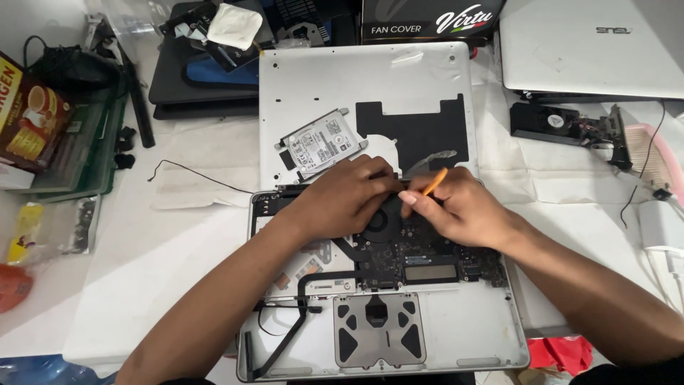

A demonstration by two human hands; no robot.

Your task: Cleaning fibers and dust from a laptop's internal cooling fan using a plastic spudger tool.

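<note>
Starting at the far left, a brown printed box (27, 114) sits on green trays (85, 146), and a thin black wire (192, 175) curls over the white table (142, 264) beside them. Next comes the opened laptop (463, 335), its black circuit board (420, 260) and fan (381, 217) exposed. Behind it lies the removed silver bottom cover (320, 85) with a hard drive (318, 146) resting on it. The left hand (342, 199) lies curled, fingers bent down on the laptop's upper edge beside the fan; what they grip, if anything, is hidden under the hand. The right hand (459, 210) pinches an orange pry tool (432, 182) between thumb and fingers, its lower end hidden where both hands meet over the board. Further right sit a loose black fan part (552, 122), a closed white laptop (591, 50) and a white charger (659, 228), partly cut off by the frame. Both hands cover the spot being worked.
</note>
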